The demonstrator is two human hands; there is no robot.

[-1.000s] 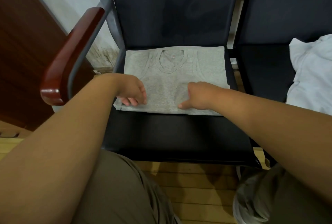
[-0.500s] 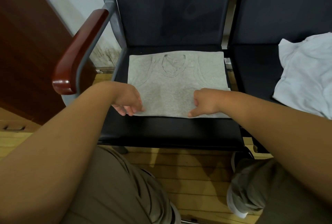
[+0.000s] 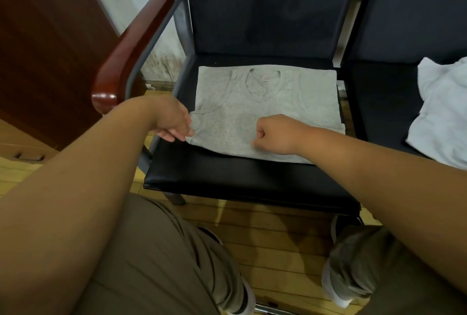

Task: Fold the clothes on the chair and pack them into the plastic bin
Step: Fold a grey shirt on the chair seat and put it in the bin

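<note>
**Head view.** On the seat (image 3: 227, 175) of a dark chair: grey vest (image 3: 267, 107), folded into a flat rectangle, neckline toward the seat's back edge, hem toward its front edge, front strip of the seat left bare.

**Left grip** (image 3: 174, 122): at the seat's left edge, clamped on the vest's near-left corner. Fingers (image 3: 168, 135) tucked beneath the cloth, corner raised slightly off the seat, rest of the vest lying flat.

**Right grip** (image 3: 275, 135): over the middle of the seat, just behind the vest's hem. Fingers curled together into a loose fist, one fingertip touching the cloth. No telling whether clamped on a pinch of cloth or merely resting on it.

Both grips on the hem side of the vest, well apart from each other, neckline beyond them toward the seat's back.

**Surroundings.** Left of the seat: red-brown armrest (image 3: 131, 57) on a grey metal frame. Right of the seat: second chair (image 3: 379, 102) carrying a crumpled white garment (image 3: 444, 117), apart from the vest. Below the seat's front edge: wooden floor (image 3: 278, 233) and khaki trousers (image 3: 156, 264).
</note>
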